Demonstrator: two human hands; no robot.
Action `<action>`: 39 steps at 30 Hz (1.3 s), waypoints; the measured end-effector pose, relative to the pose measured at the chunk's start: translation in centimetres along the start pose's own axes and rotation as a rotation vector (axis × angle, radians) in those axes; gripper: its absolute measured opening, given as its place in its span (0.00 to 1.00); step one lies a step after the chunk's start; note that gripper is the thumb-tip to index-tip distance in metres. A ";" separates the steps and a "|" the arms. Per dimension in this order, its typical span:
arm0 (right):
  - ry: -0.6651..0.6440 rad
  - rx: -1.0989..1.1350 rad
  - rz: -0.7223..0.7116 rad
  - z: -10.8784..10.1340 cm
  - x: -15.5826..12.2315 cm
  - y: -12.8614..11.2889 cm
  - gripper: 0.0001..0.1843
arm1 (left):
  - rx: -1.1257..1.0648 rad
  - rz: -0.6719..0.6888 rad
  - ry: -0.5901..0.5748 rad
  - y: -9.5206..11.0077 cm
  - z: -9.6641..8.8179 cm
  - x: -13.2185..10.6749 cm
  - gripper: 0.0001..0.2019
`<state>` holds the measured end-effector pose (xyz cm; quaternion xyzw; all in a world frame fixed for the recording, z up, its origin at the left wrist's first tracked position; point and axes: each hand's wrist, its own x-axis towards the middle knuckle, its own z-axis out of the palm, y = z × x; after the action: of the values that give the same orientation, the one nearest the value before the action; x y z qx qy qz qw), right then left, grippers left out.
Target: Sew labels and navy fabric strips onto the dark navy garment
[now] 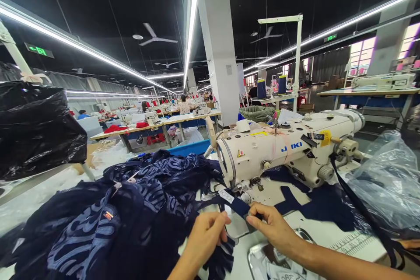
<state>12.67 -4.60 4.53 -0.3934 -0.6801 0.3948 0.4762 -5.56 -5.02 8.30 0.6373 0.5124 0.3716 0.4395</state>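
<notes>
My right hand (274, 226) pinches the end of a navy fabric piece (241, 206) between thumb and fingers. A white label (226, 197) with dark lettering lies on that piece, close to the needle area of a white sewing machine (259, 148). Just left of it, my left hand (207, 232) is closed, thumb against the curled forefinger; what it holds, if anything, is hidden. Navy garments with light blue patterned lace (131, 197) are heaped beside and beneath the left hand. In front of my right wrist, a metal tray (252, 259) contains several white labels.
Flat navy pieces (313, 205) lie on the machine table behind my right hand. Clear plastic (390, 179) and a dark strap (357, 210) are at the right. A black plastic bag (39, 127) hangs at left. Thread cones (282, 85) stand behind the machine.
</notes>
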 end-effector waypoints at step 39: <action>-0.242 0.032 0.084 0.6 3.2 1.2 0.16 | -0.415 -0.132 0.000 -3.0 2.8 0.2 0.21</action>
<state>11.57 -1.32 4.34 -0.3635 -0.7092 0.4698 0.3796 -3.94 -5.07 4.55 0.4982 0.4657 0.4394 0.5847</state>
